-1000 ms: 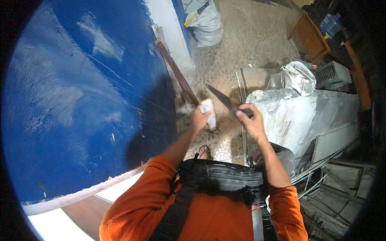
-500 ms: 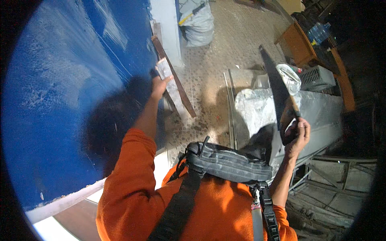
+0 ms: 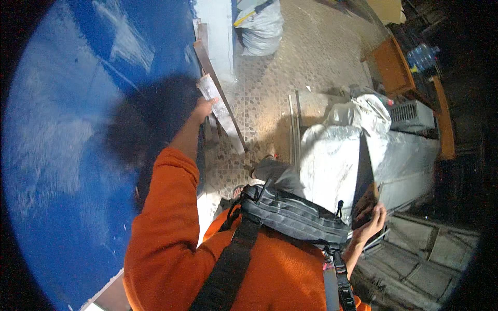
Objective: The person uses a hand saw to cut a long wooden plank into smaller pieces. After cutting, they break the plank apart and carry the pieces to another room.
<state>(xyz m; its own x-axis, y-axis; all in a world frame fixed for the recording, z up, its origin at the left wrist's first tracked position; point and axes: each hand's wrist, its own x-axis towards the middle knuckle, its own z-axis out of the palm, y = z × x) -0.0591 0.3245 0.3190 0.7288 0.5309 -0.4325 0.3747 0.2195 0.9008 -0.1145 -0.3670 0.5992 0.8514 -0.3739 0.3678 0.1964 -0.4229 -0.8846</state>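
My left hand [image 3: 204, 109] is closed around the edge of a pale, whitish board [image 3: 222, 115], which slants down toward the floor beside the blue wall. Partly behind that board, a narrow brown wooden strip [image 3: 206, 59] leans near the wall's corner. On the other side, my right hand [image 3: 373, 222] grips the handle end of a handsaw [image 3: 364, 168]. Its dark blade points away from me, over the pale wrapped surface. My fingers and shadow partly hide the saw's handle.
A blue wall [image 3: 67, 171] runs along my left. At my right is a bench-like surface with whitish plastic sheeting [image 3: 327, 160], a grey crate [image 3: 412, 115] and a crumpled bag [image 3: 371, 111]. Farther off are a stuffed white sack [image 3: 262, 31] and a water bottle [image 3: 423, 56].
My right hand has come down and closer to my body, taking the saw with it. The board in my left hand now covers more of the brown strip. The view has shifted slightly.
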